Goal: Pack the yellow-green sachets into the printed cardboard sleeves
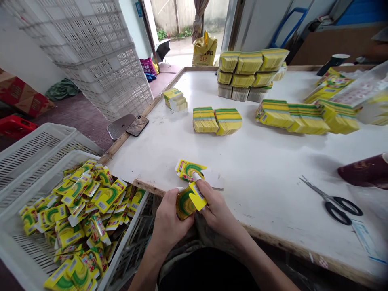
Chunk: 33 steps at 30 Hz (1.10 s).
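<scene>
Both my hands grip one small yellow and green carton just over the near edge of the white table. My left hand wraps its lower side. My right hand pinches the carton's open flap, with white tape on a fingertip. A flat unfolded carton lies on the table right behind my hands. To my left a white plastic crate holds several folded cartons of the same kind.
Stacks of flat yellow cartons stand at the back, with more bundles mid-table and a row to the right. Scissors lie at the right near a dark red sleeve. Two phones rest at the left edge.
</scene>
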{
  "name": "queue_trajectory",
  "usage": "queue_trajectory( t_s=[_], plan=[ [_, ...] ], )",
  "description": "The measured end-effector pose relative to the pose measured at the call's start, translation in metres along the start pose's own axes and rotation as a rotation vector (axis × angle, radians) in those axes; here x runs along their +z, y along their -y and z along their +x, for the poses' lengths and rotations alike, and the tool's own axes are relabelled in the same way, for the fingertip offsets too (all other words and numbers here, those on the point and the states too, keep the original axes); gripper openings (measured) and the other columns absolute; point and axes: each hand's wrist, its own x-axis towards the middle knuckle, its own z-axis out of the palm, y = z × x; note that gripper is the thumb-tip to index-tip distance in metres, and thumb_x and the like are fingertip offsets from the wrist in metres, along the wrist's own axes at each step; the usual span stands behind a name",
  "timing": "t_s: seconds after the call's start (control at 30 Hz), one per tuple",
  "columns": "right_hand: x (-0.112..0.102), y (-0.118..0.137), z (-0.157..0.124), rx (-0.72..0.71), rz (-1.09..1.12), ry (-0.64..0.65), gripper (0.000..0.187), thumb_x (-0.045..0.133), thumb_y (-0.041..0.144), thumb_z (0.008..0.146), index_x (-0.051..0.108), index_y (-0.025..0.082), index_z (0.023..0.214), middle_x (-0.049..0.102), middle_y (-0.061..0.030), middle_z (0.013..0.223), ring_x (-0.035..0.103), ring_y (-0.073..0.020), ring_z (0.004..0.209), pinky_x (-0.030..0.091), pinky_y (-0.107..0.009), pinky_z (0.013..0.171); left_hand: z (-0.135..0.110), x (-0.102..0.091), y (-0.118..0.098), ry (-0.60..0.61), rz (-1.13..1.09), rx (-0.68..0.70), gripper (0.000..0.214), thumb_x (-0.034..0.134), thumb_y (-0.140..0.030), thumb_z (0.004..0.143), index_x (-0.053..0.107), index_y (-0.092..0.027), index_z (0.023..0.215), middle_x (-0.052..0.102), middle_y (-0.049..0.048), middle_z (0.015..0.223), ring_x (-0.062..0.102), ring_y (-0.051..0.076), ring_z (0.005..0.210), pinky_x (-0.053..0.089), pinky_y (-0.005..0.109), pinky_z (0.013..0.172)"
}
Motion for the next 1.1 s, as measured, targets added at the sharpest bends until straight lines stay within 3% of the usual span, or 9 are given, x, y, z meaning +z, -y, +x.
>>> queue_trajectory(
  t_s=[0.13, 0.37, 0.5, 0.7, 0.87, 1.1],
  plan=[
    [-0.007, 0.009, 0.003, -0.042, -0.106, 0.163, 0.067, 0.042, 0.002, 0.082, 0.028, 0.013, 0.147, 0.029, -0.0226, 0.153, 0.025, -0.0283, 0.143, 0.037, -0.05, 0.109, 0.002, -0.008, 0.005, 0.012, -0.051, -0.003, 0.052, 0.07, -0.023, 0.067, 0.048, -0.019, 0.115, 0.065, 0.0091, 0.104, 0.065, 0.024, 0.093, 0.054, 0.038, 0.081],
    [-0.025, 0.015, 0.01, -0.058, -0.154, 0.3, 0.033, 0.049, 0.008, 0.087, 0.063, 0.02, 0.114, 0.051, -0.0185, 0.134, 0.048, -0.027, 0.129, 0.048, -0.04, 0.097, 0.008, -0.02, 0.007, 0.101, -0.11, -0.028, 0.049, 0.073, -0.036, 0.071, 0.054, -0.017, 0.111, 0.069, 0.008, 0.099, 0.068, 0.023, 0.088, 0.056, 0.035, 0.078],
    [-0.028, 0.014, 0.007, -0.073, -0.141, 0.305, 0.04, 0.05, 0.002, 0.08, 0.061, 0.021, 0.114, 0.052, -0.0157, 0.131, 0.048, -0.0267, 0.129, 0.047, -0.041, 0.097, 0.01, -0.021, 0.005, 0.134, -0.105, -0.025, 0.05, 0.073, -0.039, 0.071, 0.054, -0.018, 0.111, 0.069, 0.0087, 0.1, 0.068, 0.023, 0.09, 0.056, 0.034, 0.077],
    [-0.016, 0.013, 0.002, -0.03, -0.108, 0.219, 0.046, 0.042, -0.001, 0.078, 0.045, 0.02, 0.118, 0.043, -0.0171, 0.139, 0.034, -0.0242, 0.139, 0.042, -0.045, 0.102, 0.015, -0.023, 0.0, 0.106, -0.04, 0.005, 0.048, 0.071, -0.043, 0.072, 0.054, -0.017, 0.108, 0.067, 0.0074, 0.093, 0.067, 0.023, 0.084, 0.055, 0.036, 0.077],
    [-0.022, 0.016, 0.005, -0.017, -0.091, 0.243, 0.023, 0.046, 0.005, 0.083, 0.048, 0.022, 0.099, 0.051, -0.0136, 0.125, 0.054, -0.0234, 0.117, 0.05, -0.039, 0.09, 0.014, -0.023, 0.002, 0.144, -0.065, -0.027, 0.048, 0.072, -0.039, 0.071, 0.053, -0.018, 0.11, 0.067, 0.0062, 0.097, 0.066, 0.021, 0.084, 0.055, 0.034, 0.076],
    [-0.031, 0.016, 0.006, -0.02, -0.085, 0.283, 0.016, 0.048, 0.011, 0.088, 0.051, 0.023, 0.098, 0.051, -0.0101, 0.124, 0.053, -0.0225, 0.115, 0.048, -0.036, 0.089, 0.013, -0.022, 0.001, 0.171, -0.081, -0.022, 0.049, 0.075, -0.033, 0.068, 0.054, -0.018, 0.109, 0.067, 0.0061, 0.097, 0.067, 0.022, 0.085, 0.055, 0.034, 0.077]
  ],
)
